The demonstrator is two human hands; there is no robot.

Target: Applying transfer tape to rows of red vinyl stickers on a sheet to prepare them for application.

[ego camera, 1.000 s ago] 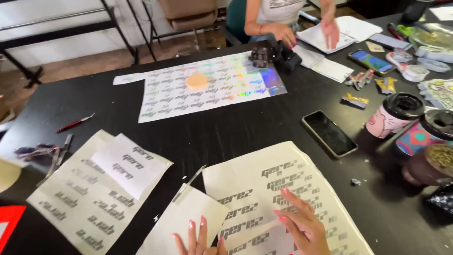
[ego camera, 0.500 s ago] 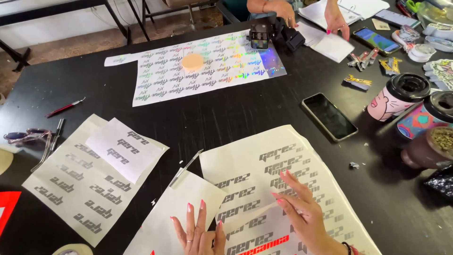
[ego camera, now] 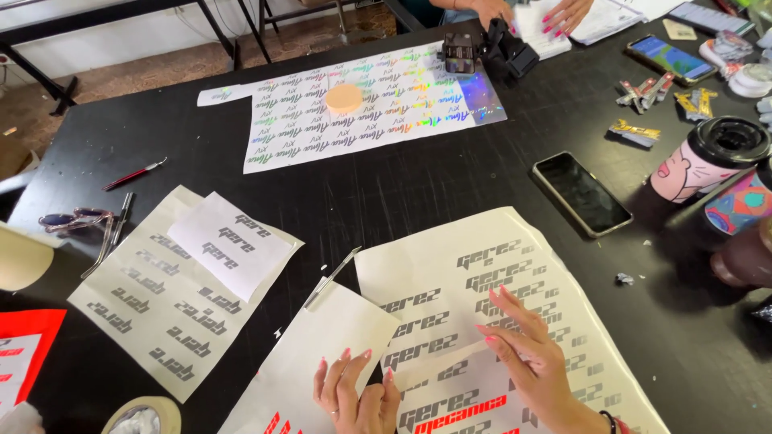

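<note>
Black matte worktop [ego camera: 418, 185]; beside phone [ego camera: 581, 193], hands [ego camera: 358, 395] [ego camera: 535, 362] flat, fingers spread, pressing glossy decal sheet [ego camera: 482, 321].

Both hands are down low at the near edge of the tabletop, close together. The left hand [ego camera: 354, 398] lies palm down, fingers bunched and pointing away, pink nails showing. The right hand [ego camera: 527, 358] sits just beside it, flat, fingers spread and stretched toward the far edge, a dark band with red at its wrist
</note>
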